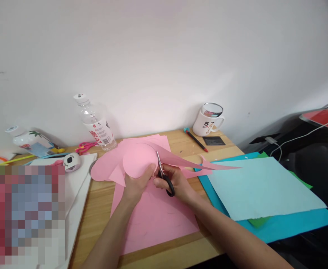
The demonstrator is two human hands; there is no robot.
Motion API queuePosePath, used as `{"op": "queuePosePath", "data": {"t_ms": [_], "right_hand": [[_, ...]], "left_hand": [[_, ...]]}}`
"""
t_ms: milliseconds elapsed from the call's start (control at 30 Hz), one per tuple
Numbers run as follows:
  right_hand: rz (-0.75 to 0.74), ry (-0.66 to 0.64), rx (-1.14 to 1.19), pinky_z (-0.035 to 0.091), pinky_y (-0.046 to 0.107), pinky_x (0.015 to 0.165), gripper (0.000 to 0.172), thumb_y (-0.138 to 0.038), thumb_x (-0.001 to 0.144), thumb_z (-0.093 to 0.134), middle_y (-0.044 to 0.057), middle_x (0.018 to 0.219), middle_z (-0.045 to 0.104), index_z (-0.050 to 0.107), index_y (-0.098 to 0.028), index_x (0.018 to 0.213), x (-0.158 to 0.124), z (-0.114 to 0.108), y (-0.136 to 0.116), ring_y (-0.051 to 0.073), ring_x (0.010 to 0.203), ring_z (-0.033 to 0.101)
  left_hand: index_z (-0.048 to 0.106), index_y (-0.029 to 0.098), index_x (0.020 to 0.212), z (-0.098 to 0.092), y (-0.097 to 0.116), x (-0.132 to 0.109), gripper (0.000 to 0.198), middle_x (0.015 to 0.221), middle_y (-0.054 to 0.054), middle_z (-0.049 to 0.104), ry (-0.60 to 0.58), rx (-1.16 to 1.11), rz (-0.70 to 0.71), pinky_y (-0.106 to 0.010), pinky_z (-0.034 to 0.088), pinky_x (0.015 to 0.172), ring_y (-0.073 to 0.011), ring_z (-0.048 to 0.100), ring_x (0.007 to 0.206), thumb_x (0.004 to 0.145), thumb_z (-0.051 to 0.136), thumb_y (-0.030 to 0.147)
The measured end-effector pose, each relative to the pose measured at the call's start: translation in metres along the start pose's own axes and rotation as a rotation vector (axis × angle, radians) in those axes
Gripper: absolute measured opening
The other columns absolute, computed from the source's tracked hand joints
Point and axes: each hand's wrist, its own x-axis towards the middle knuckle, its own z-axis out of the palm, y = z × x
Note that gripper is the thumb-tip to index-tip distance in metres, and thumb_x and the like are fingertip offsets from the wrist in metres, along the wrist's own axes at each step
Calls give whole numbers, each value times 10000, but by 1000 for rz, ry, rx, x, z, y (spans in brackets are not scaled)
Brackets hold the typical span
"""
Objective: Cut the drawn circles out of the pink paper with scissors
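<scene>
A: Where do we find the paper in hand, and how is it gripped?

B: We see a smooth, rounded pink paper piece at the centre of the frame, raised over a flat pink paper sheet on the light wooden counter. The left hand has its fingers clasped on the lower rim, thumb on top — probably to steady it against the blades.

A: And the right?

B: The right hand has its fingers wrapped around black-handled metal scissors, blades pointing up along the piece's right edge. A long, tapering pink paper strip trails off to the right, presumably left loose to stay clear of the grip.

A: What can't we make out?

B: The left fingertips are hidden beneath the paper, and the right fingers cover part of the handles, so we can't tell how far the blades are parted. Nor can we see exactly where strip and piece join. A pixelated patch masks the lower left, and both forearms — bare — are cut off by the bottom edge.
</scene>
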Motion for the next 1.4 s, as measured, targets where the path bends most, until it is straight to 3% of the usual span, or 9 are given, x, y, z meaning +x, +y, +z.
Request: {"op": "queuePosePath", "data": {"t_ms": [400, 733, 900, 1067, 1233, 1400], "right_hand": [[-15, -8, -57, 288, 216, 438, 363, -469, 602, 720, -45, 504, 442, 516, -171, 637, -1, -2, 4, 83, 481, 378], [-8, -15, -69, 337, 224, 443, 371, -475, 608, 717, -44, 470, 454, 517, -162, 606, -1, -2, 4, 91, 454, 418], [-1, -10, -82, 338, 222, 449, 375, -487, 610, 716, -44, 483, 454, 520, -167, 609, -2, -1, 9, 90, 466, 408], [21, -13, -60, 334, 230, 483, 356, -460, 597, 735, -41, 534, 469, 540, -173, 678, -1, 0, 8, 94, 499, 403], [-95, -57, 34, 371, 251, 589, 351, -430, 590, 750, -25, 658, 463, 508, -187, 667, 2, -1, 4, 117, 614, 432], [-108, -55, 19, 344, 252, 566, 328, -402, 616, 743, -31, 642, 460, 503, -191, 692, 3, -3, 8, 118, 601, 415]], "left_hand": [[555, 158, 579, -3, -3, 2, 195, 569, -17, 608, -20, 38, 87, -267, 507, 560, -159, 599, 579, 567, 694, 294], [570, 158, 586, -2, -1, 2, 198, 505, 10, 563, -11, 53, 137, -238, 468, 499, -124, 534, 498, 592, 684, 321], [634, 144, 747, -2, -4, 2, 254, 728, -51, 675, 33, 33, 139, -263, 504, 649, -169, 627, 692, 624, 679, 362], [575, 153, 555, -3, -6, 2, 290, 542, -25, 608, -48, 78, 47, -290, 500, 568, -167, 589, 544, 597, 691, 415], [617, 163, 592, -3, -4, 0, 177, 611, -29, 655, -156, 86, 108, -283, 514, 641, -170, 617, 611, 632, 676, 325], [619, 170, 607, -2, -5, 0, 153, 602, -22, 653, -148, 83, 151, -289, 523, 639, -176, 624, 612, 652, 661, 311]]}}
